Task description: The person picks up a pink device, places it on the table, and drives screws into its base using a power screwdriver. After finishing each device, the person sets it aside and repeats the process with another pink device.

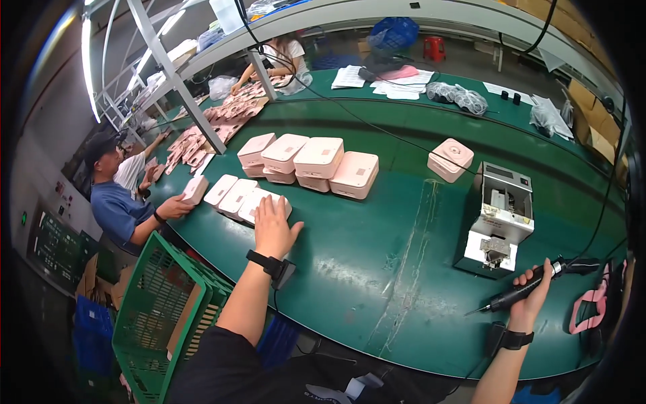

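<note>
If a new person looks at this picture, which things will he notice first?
First, the pale pink boxes lined up on the green table, with the left hand lying flat on the nearest one. Then the right hand, at the lower right, holding a black electric screwdriver beside a grey and white machine.

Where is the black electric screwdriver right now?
In the head view, the black electric screwdriver is at the lower right, held in the person's right hand over the green table, just below the grey box-shaped machine.
</note>
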Motion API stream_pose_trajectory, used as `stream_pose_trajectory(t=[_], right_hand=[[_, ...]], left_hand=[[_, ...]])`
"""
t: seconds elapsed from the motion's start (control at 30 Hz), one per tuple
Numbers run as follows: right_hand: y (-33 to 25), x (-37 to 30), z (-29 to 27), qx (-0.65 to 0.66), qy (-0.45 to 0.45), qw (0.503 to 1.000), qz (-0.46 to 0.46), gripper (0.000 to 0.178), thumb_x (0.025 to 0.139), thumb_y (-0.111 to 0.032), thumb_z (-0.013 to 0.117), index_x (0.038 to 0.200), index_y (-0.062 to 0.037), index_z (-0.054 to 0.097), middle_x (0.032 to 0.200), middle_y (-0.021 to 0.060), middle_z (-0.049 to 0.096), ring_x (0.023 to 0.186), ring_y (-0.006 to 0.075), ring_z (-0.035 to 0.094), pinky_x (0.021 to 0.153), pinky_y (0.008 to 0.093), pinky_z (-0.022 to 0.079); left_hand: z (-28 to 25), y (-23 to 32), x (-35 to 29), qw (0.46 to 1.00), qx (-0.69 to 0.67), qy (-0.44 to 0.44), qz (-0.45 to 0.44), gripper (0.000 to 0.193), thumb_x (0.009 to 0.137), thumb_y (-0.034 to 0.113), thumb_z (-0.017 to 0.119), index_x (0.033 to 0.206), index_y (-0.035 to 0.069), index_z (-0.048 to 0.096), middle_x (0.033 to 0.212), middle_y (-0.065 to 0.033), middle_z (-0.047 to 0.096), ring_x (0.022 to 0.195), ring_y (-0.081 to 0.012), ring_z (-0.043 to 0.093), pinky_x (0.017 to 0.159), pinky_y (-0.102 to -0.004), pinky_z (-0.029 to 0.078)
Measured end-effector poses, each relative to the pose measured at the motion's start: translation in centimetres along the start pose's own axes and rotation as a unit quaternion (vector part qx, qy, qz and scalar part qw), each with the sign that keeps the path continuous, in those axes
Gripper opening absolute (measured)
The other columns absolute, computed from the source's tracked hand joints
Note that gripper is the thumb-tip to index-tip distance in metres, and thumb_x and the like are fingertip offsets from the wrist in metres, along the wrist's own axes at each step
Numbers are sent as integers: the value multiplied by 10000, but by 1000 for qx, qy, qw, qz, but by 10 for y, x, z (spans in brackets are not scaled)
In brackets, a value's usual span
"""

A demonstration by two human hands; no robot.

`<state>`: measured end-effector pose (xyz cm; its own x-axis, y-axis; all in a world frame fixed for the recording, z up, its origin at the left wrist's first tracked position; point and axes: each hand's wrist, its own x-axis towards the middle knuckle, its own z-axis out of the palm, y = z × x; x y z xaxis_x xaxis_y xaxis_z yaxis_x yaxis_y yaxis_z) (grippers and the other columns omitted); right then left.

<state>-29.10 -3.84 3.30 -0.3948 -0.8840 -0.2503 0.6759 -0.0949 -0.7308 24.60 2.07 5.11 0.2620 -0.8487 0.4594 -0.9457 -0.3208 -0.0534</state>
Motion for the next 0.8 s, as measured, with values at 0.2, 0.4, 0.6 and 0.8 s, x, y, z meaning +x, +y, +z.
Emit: stream_pose_trajectory(t=[0.2, 0.4, 0.6, 0.8], right_hand=[[5, -5, 0, -4, 1, 1000, 10, 355, 914, -424, 677, 863, -117, 507, 641, -14, 459, 529, 106, 447, 514, 267, 399], [-3, -2, -9, -15, 17, 1000, 4, 354, 914, -424, 675, 862, -113, 513, 636, -21, 449, 523, 101, 433, 509, 268, 387], [0, 3, 3, -32, 4, 999, 30, 360, 908, -416, 678, 845, -92, 536, 623, -23, 441, 525, 109, 425, 529, 279, 391], [-16, -24, 4, -10, 7, 997, -80, 319, 934, -397, 652, 895, -105, 529, 658, 0, 462, 562, 138, 448, 581, 309, 418]], left_hand=[[13, -20, -20, 999, 34, 12, -18, 575, 830, 189, 700, 1344, 25, 503, 1402, -240, 464, 1306, -439, 434, 1103, -538, 346], [-27, 30, -52, 970, -112, -38, 210, 460, 838, 60, 648, 1289, 54, 560, 1359, -213, 529, 1261, -417, 505, 1113, -530, 356], [-72, 90, -75, 846, -301, -170, 406, 442, 808, 124, 722, 1219, 52, 573, 1311, -193, 547, 1268, -398, 501, 1120, -542, 345], [-77, 140, -84, 864, -398, -92, 294, 593, 708, 250, 841, 1209, 63, 585, 1362, -214, 471, 1302, -437, 442, 1100, -568, 362]])
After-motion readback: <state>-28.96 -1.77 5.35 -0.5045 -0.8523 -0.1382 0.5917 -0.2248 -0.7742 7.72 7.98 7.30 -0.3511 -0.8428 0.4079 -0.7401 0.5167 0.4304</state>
